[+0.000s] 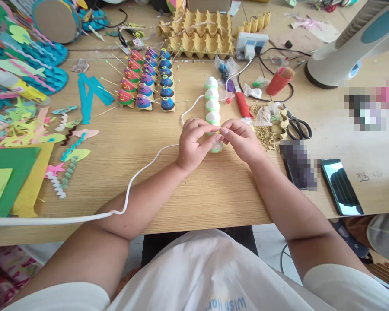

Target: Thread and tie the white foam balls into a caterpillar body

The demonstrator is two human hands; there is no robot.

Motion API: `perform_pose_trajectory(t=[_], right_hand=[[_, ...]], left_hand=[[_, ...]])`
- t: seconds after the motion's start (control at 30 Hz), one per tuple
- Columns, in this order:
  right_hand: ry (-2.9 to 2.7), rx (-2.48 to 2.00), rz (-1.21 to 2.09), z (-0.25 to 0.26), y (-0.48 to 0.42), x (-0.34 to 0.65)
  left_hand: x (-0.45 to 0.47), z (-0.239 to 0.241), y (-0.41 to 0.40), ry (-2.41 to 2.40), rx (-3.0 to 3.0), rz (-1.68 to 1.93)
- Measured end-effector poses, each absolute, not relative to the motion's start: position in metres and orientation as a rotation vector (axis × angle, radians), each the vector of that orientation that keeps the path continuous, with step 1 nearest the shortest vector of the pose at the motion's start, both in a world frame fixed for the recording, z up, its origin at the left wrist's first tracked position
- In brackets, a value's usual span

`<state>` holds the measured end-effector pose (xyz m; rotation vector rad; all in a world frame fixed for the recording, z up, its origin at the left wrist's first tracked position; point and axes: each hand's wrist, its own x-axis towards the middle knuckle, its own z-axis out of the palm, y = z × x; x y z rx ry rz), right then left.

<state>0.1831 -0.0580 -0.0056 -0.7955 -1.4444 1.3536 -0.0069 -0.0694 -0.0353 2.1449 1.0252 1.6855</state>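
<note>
My left hand [196,140] and my right hand [241,139] meet fingertip to fingertip, both pinched closed. Between them is a tiny yellowish bit, too small to name. Just below and behind the fingers stands a strip of egg-carton cups [213,105], white on top with light green edges; the near cups are partly hidden by my hands. Farther back on the left, rows of painted egg-carton cups [145,90] in red, purple and blue carry thin sticks with pale green tips.
A white cable [132,178] crosses my left forearm. Right of my hands lie wood-coloured shreds [266,137], black scissors [298,126], a red cup of sticks [279,81] and a phone [342,186]. Egg trays [199,32] and a power strip [251,42] stand behind; paper cutouts [26,123] cover the left.
</note>
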Motion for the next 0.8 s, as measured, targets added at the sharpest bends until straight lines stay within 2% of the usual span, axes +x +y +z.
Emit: perform_pose_trajectory(t=[0.23, 0.53, 0.8], right_hand=[[-1.477, -0.792, 1.338, -0.0035, -0.0596, 0.1824], [-1.452, -0.84, 1.351, -0.004, -0.0589, 0.1821], [-1.457, -0.817, 1.337, -0.0014, -0.0605, 0.1833]], left_hand=[[-0.0053, -0.0373, -0.0677, 1.009, 2.124, 1.763], [-0.0086, -0.0368, -0.0682, 1.133, 2.127, 1.603], [-0.0069, -0.0364, -0.0683, 1.053, 2.121, 1.727]])
